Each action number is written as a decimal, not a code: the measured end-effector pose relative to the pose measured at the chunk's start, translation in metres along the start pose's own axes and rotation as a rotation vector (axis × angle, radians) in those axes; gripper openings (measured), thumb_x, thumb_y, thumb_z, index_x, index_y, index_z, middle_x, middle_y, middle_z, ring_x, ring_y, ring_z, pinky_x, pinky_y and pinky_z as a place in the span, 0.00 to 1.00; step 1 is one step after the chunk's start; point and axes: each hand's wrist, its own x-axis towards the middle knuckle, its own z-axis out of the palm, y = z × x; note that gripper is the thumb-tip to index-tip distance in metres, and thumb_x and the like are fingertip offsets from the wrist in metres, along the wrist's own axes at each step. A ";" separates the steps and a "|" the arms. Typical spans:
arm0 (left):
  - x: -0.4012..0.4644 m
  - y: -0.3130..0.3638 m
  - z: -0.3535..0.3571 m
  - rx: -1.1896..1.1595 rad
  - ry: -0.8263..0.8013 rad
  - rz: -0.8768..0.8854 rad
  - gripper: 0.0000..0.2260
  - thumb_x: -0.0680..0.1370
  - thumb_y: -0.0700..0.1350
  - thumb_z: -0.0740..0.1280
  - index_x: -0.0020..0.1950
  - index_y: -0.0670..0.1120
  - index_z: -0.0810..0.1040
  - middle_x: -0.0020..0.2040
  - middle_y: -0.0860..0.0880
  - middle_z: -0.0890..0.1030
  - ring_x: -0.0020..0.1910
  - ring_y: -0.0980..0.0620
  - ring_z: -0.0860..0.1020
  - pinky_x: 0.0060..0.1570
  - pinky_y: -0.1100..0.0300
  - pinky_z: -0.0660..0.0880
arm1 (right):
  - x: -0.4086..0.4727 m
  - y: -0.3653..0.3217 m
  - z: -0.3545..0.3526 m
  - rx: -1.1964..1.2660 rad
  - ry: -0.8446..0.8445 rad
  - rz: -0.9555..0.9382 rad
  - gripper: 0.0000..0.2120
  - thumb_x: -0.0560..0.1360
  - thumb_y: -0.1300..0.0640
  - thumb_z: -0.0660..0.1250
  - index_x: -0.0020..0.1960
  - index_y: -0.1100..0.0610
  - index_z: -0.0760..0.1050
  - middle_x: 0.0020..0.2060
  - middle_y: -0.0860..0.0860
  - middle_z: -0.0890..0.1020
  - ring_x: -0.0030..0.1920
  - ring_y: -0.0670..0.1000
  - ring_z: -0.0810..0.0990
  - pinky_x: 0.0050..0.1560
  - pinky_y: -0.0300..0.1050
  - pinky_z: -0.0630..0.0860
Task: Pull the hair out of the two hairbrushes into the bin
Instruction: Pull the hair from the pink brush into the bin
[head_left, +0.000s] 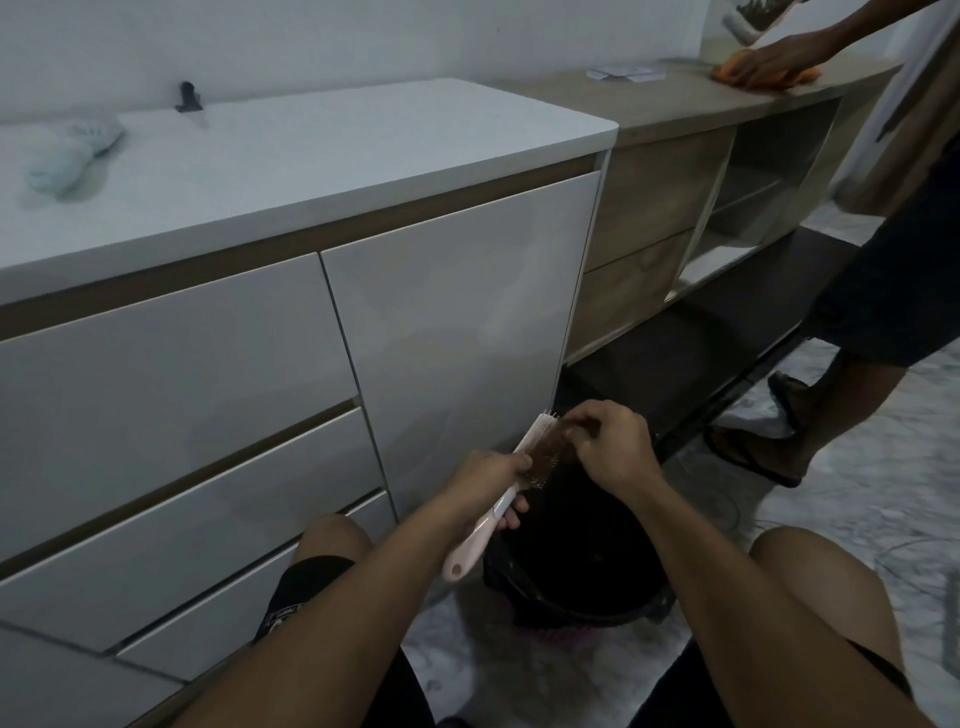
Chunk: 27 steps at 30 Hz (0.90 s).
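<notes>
A pink and white hairbrush (535, 447) is held over a dark bin (576, 571) that stands on the floor between my knees. My left hand (485, 480) grips the brush around its neck, with the handle pointing down toward me. My right hand (605, 441) rests on the bristle face, fingertips pinched on the brownish hair in the bristles. Only one hairbrush is in view.
A white cabinet (457, 306) with drawers stands close in front, its countertop holding a pale cloth (72, 150). To the right, a wooden shelf unit (675, 208). Another person (883, 291) stands at the right, a hand on an orange cloth (769, 73).
</notes>
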 end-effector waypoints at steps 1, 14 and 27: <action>0.000 0.001 0.000 -0.019 -0.009 -0.031 0.11 0.76 0.46 0.61 0.42 0.39 0.76 0.30 0.41 0.76 0.18 0.48 0.72 0.19 0.65 0.66 | 0.000 0.000 0.000 0.005 -0.041 -0.011 0.11 0.73 0.64 0.70 0.54 0.55 0.83 0.50 0.51 0.83 0.50 0.50 0.80 0.51 0.38 0.72; 0.000 -0.003 -0.004 0.002 -0.006 -0.047 0.10 0.78 0.39 0.58 0.40 0.37 0.74 0.31 0.41 0.76 0.17 0.51 0.72 0.19 0.64 0.66 | -0.003 0.000 0.003 -0.050 -0.012 -0.176 0.07 0.72 0.62 0.73 0.49 0.55 0.86 0.49 0.50 0.85 0.49 0.48 0.82 0.54 0.41 0.78; 0.002 0.002 -0.006 -0.042 0.025 -0.036 0.09 0.78 0.36 0.59 0.39 0.38 0.74 0.31 0.40 0.75 0.17 0.52 0.73 0.19 0.64 0.67 | -0.012 -0.010 0.007 0.077 -0.237 -0.233 0.14 0.68 0.55 0.78 0.53 0.51 0.85 0.58 0.50 0.80 0.58 0.48 0.79 0.61 0.46 0.75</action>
